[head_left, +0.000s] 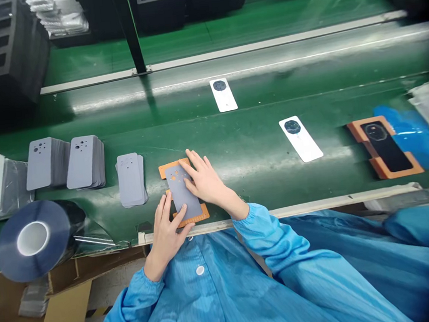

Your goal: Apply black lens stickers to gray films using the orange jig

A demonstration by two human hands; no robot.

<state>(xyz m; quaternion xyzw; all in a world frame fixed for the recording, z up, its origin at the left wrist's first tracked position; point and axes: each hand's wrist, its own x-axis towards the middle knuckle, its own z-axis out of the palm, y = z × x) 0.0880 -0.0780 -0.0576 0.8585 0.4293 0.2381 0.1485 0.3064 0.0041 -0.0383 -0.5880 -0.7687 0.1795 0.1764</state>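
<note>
A thin grey phone-shaped plate (pixel 186 194) with several round holes near its top lies over an orange jig (pixel 200 213) at the table's front edge. My left hand (pixel 166 231) rests at its lower left, fingers spread, one fingertip on the plate and the thumb by the jig's lower bar. From the right, my right hand (pixel 208 182) reaches across with fingers stretched out, fingertips touching the plate's upper right near the holes. Neither hand is wrapped round anything. Part of the jig is hidden beneath the plate. Left of it lies a small pile of similar grey plates (pixel 130 182).
Two taller stacks of grey plates (pixel 82 166) stand farther left, beside a large film roll (pixel 6 247). White phone-shaped panels (pixel 306 144) with dark round camera areas lie ahead and right. At far right, another orange jig (pixel 411 159) holds a black panel. A black post (pixel 128 32) rises behind.
</note>
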